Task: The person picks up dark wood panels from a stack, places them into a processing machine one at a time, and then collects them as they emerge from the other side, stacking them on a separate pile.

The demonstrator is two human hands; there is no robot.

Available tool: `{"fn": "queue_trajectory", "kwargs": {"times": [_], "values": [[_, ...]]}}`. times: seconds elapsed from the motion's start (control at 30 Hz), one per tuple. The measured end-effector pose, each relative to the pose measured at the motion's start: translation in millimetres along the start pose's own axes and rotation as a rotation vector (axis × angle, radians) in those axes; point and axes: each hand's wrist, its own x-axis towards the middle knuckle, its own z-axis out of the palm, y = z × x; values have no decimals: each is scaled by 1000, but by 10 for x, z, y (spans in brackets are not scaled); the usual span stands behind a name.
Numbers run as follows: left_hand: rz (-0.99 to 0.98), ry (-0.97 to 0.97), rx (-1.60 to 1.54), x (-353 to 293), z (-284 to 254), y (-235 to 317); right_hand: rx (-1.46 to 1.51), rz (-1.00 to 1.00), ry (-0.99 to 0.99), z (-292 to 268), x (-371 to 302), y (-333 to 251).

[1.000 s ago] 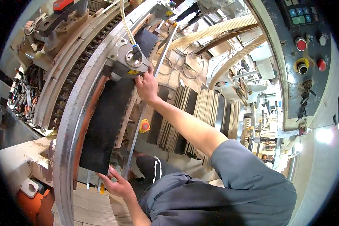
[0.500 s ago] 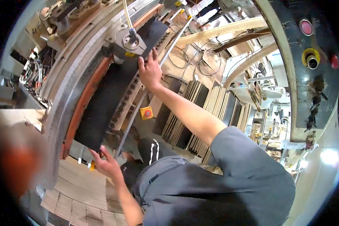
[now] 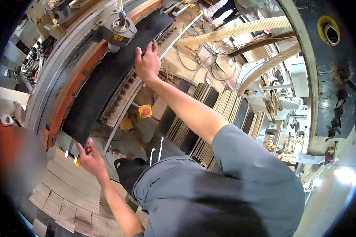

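Note:
A long black board point(image 3: 97, 83) lies slantwise along the machine bed at the left. My left hand point(image 3: 92, 161) pinches the near end of this board between thumb and fingers. Farther along, my right hand point(image 3: 147, 65) rests on the board's right-hand edge with its fingers stretched out and apart. Left of that hand, a round metal machine head point(image 3: 121, 26) with a hose overhangs the board. An orange strip point(image 3: 73, 93) runs along the board's left side, and a row of dark bristle-like pieces point(image 3: 122, 91) along its right.
Stacked boards point(image 3: 201, 126) stand on edge right of the machine. A yellow box with a red button point(image 3: 145, 111) sits beside the metal rail. Ribbed hoses point(image 3: 233, 31) cross behind, and a pale plank stack point(image 3: 69, 193) lies lower left. A dark control panel point(image 3: 332, 91) hangs at right.
The view has shifted, so the machine and both hands appear farther left and higher. Both hands are still on the black board, in about the same places along it.

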Motion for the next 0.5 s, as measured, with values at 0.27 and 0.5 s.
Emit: {"fn": "queue_trajectory", "kwargs": {"times": [0.27, 0.5], "values": [[-18, 18, 75, -12, -33, 69, -25, 30, -37, -9, -12, -59], [88, 61, -3, -3, -1, -12, -4, 22, -21, 6, -21, -47]]}}
